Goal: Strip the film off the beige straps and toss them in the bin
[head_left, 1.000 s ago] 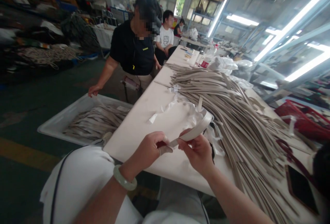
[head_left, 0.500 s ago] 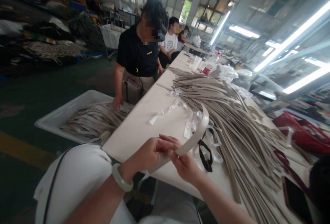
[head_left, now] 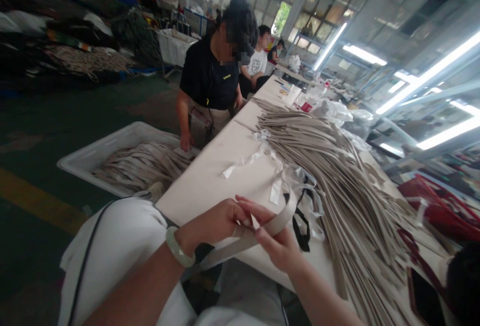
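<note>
A long beige strap (head_left: 284, 219) curves up from my right hand (head_left: 278, 246), whose fingers and thumb are closed around it. The strap's other part runs down to the left, below my left hand and past the table edge. My left hand (head_left: 224, 219), with a pale green bangle (head_left: 179, 247) on its wrist, is closed in a pinch against the right fingertips. A small whitish tip shows between the two hands, but what the left fingers hold is unclear. Just beyond lie crumpled white tape strips (head_left: 275, 192) and a black band (head_left: 301, 231).
A large heap of beige straps (head_left: 337, 186) covers the table's right side. A phone (head_left: 423, 293) and a red basket (head_left: 442, 203) lie farther right. On the left, a co-worker (head_left: 210, 81) reaches toward a white bin (head_left: 82, 153) of straps on the floor.
The strap's upright loop has dropped lower and closer to my right hand. My fingers have shifted, and the right thumb now shows on the strap. The view has moved slightly left.
</note>
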